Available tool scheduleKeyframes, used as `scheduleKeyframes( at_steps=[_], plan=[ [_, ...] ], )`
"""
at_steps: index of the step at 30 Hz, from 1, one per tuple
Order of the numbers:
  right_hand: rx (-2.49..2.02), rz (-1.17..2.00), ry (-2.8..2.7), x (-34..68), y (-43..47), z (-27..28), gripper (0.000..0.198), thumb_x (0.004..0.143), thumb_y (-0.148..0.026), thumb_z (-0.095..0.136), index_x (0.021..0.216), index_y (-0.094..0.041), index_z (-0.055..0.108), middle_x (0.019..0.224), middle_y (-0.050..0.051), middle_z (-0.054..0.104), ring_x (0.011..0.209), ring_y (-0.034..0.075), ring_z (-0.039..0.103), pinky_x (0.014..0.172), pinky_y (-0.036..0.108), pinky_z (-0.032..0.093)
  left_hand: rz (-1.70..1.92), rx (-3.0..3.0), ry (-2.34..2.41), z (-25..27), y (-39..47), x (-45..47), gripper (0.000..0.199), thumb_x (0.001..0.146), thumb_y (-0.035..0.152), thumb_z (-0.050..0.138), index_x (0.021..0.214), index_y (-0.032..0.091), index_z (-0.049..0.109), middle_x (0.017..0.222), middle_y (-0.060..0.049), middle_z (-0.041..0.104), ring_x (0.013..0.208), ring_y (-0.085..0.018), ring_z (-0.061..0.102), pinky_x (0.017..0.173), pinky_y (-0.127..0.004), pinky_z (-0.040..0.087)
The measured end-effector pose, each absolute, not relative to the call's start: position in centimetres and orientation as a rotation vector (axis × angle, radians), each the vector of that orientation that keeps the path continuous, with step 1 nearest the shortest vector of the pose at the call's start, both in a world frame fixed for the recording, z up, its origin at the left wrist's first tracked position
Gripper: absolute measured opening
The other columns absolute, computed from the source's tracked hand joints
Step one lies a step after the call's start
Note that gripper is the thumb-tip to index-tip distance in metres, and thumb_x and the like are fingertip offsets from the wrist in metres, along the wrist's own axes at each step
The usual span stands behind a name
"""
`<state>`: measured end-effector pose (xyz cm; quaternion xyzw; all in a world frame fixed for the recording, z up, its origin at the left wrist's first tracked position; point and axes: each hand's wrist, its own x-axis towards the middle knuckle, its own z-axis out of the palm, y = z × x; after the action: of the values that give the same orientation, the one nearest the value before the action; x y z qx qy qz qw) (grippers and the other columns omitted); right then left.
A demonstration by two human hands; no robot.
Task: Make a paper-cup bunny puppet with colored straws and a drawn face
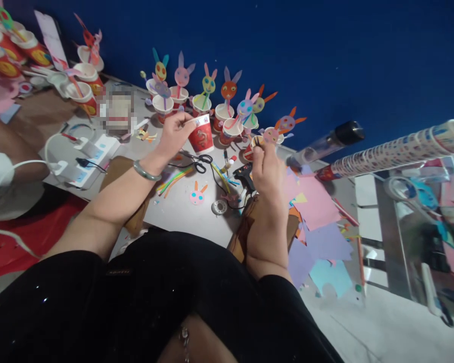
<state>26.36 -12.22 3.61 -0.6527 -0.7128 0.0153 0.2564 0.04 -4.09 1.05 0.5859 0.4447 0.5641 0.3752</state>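
My left hand point(174, 132) pinches the rim of a red paper cup point(202, 137) and holds it over the table. My right hand point(267, 164) is closed, its fingertips in front of another red cup; whatever they grip is too small to make out. Below the held cup lie black-handled scissors point(202, 164), several coloured pipe cleaners point(177, 176) and a pink paper rabbit face point(198, 194). A black hot glue gun point(244, 175) lies just left of my right wrist. A roll of tape point(219, 206) rests near the table's front.
Along the blue wall point(306, 50) stand several cups with paper rabbits point(229, 91). A long cup stack point(393, 148) lies at right, beside coloured paper sheets point(318, 201). A power strip point(94, 159) with cables sits at left, near another person's arm point(18, 146).
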Motion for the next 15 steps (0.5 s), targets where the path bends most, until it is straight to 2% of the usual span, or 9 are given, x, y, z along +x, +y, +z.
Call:
scheduleKeyframes(
  at_steps=[4, 6, 10, 15],
  plan=[
    [-1.677, -0.037, -1.847, 27.9, -13.4, 5.2, 0.055, 0.109, -0.053, 0.02, 0.12, -0.021, 0.062, 0.081, 0.007, 0.07, 0.069, 0.021, 0.061, 0.067, 0.033, 0.038, 1.286, 1.097, 1.0, 0.6, -5.6, 1.0, 0.046, 0.067, 0.053, 0.079, 0.064, 0.023, 0.044, 0.062, 0.004, 0.038, 0.064, -0.011, 0.04, 0.058, -0.031, 0.032],
    [-1.663, -0.035, -1.882, 28.6, -14.0, 6.0, 0.05, 0.108, -0.053, 0.025, 0.117, -0.022, 0.064, 0.081, 0.007, 0.071, 0.071, 0.021, 0.062, 0.066, 0.033, 0.038, 1.277, 1.041, 0.976, 0.6, -6.3, 1.2, 0.049, 0.065, 0.049, 0.082, 0.062, 0.023, 0.041, 0.061, 0.005, 0.036, 0.063, -0.01, 0.037, 0.056, -0.031, 0.033],
    [-1.731, 0.038, -2.059, 30.1, -14.7, 6.4, 0.039, 0.104, -0.05, 0.04, 0.111, -0.023, 0.067, 0.087, 0.009, 0.075, 0.074, 0.024, 0.063, 0.064, 0.033, 0.035, 1.325, 0.94, 0.977, 0.3, -7.1, 1.2, 0.039, 0.059, 0.039, 0.076, 0.061, 0.023, 0.04, 0.059, 0.005, 0.037, 0.058, -0.009, 0.037, 0.055, -0.031, 0.037],
    [-1.993, 0.169, -2.259, 31.5, -14.9, 4.9, 0.035, 0.103, -0.04, 0.044, 0.11, -0.017, 0.069, 0.103, 0.018, 0.078, 0.086, 0.029, 0.068, 0.068, 0.035, 0.037, 1.405, 1.037, 1.002, -1.0, -6.4, -0.1, 0.033, 0.067, 0.041, 0.07, 0.066, 0.024, 0.042, 0.062, 0.003, 0.042, 0.06, -0.013, 0.047, 0.058, -0.032, 0.046]
  ],
)
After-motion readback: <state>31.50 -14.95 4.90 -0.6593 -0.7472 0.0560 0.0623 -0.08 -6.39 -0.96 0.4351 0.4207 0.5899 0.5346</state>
